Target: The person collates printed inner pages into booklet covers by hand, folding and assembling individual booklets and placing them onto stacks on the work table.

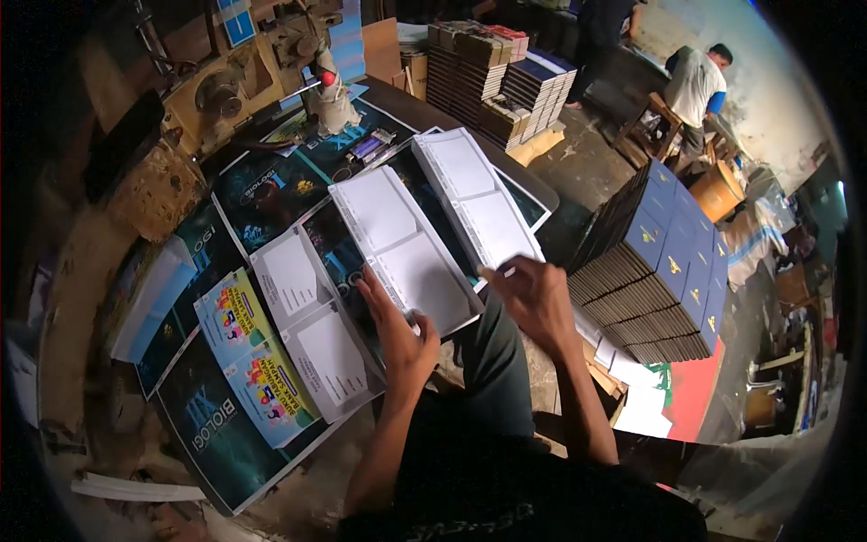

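Note:
My left hand [399,336] lies along the left and near edges of the middle stack of white printed sheets [388,212], fingers stretched and thumb apart. Bent and pinched together, the fingers of my right hand [531,294] are by the near corner of the right stack of white sheets [470,172]; what they hold, if anything, cannot be made out. To the left is another stack of white printed sheets [312,316], beside yellow and blue printed covers [257,357]. Dark teal printed cover sheets [212,429] spread beneath the stacks on the tabletop.
A worn machine [226,90] with a red-knobbed lever [326,79] stands at the far left. On the right rises a tall pile of dark blue books [655,262]. More book piles [465,72] stand behind the table. A seated person [694,95] and another standing person [605,36] are farther back.

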